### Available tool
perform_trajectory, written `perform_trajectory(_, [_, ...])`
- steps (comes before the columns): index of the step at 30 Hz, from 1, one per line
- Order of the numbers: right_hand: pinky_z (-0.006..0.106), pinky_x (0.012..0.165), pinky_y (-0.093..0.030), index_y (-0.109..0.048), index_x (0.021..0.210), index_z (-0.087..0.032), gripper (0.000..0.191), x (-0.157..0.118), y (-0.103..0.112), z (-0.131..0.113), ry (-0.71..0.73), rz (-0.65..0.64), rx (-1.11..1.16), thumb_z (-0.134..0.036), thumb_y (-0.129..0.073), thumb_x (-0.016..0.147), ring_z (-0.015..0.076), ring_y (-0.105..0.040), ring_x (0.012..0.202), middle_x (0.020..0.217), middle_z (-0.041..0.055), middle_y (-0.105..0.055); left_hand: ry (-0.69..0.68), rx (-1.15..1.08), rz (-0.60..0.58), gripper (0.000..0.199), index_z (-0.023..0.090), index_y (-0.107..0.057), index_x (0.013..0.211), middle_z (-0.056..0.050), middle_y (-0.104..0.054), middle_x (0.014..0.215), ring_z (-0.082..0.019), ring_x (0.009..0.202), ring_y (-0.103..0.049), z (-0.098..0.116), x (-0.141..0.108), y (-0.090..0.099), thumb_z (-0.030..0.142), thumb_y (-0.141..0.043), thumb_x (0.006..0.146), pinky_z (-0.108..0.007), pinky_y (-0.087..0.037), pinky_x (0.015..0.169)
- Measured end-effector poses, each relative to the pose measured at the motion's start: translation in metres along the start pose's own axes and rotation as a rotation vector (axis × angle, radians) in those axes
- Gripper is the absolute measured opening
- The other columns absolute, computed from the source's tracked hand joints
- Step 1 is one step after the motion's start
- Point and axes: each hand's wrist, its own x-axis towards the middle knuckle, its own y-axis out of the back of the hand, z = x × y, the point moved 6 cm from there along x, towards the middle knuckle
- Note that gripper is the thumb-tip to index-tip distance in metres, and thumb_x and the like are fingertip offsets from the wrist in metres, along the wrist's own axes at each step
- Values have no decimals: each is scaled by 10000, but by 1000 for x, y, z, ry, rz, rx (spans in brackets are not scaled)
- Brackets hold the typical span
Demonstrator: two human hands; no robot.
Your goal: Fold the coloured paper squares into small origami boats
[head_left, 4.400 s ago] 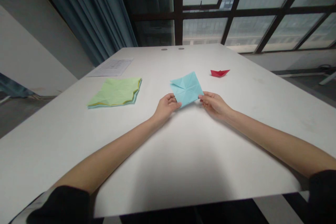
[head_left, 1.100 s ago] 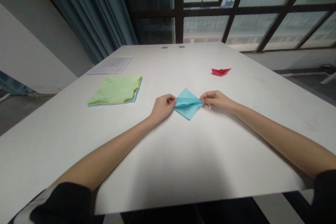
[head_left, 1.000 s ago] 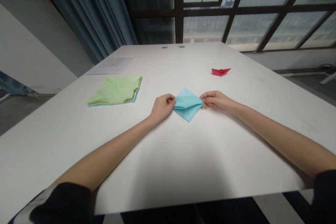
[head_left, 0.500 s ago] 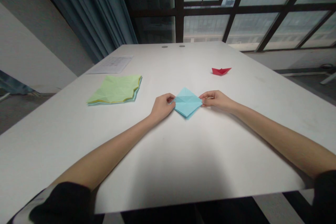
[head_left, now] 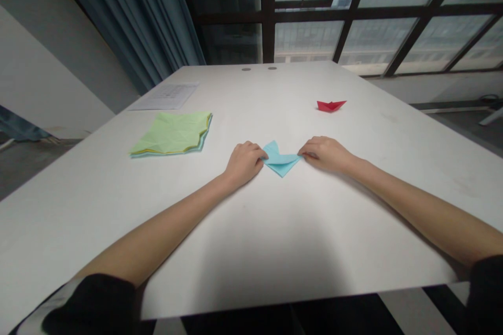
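Left fingers [head_left: 260, 154] and right fingers [head_left: 308, 149] pinch the blue paper [head_left: 281, 165] tight; partly folded between them, it looks not yet flattened.

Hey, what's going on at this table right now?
A person's left hand and right hand are gripping opposite ends of a folded blue paper, with one corner pointing back toward the person. On the white table, a stack of colored paper, green on top, lies to the left, with a printed sheet beyond it. A folded red paper boat sits farther back on the right.
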Motion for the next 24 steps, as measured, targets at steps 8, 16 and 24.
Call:
perform_trajectory(8, [324,732,-430,-683,932,-165,254,2,6,-5,12,86,-16,-152,-480,779,204,-583,826,868,81,-663,-8,51,-2,228,188,-697,867,-68,-667,863,-233,888,-547,7,-1,3,232,-481,809,-361,-389,748])
perform_trajectory(16, [358,781,-421,-670,1001,-158,267,6,6,-36,99,124,141,-285,-486,854,217,-558,876,908,106,-652,108,92,63,363,166,-594,1104,-87,-619,1035,-265,984,-514,6,1,10,320,-537,780,-386,-394,801])
perform_trajectory(24, [364,790,-398,-660,1020,-177,263,5,-1,-33,56,59,129,-271,-484,849,224,-578,908,950,93,-662,198,-17,65,342,203,-613,1058,-68,-613,1021,-265,1003,-507,-4,1,7,350,-573,751,-398,-395,850])
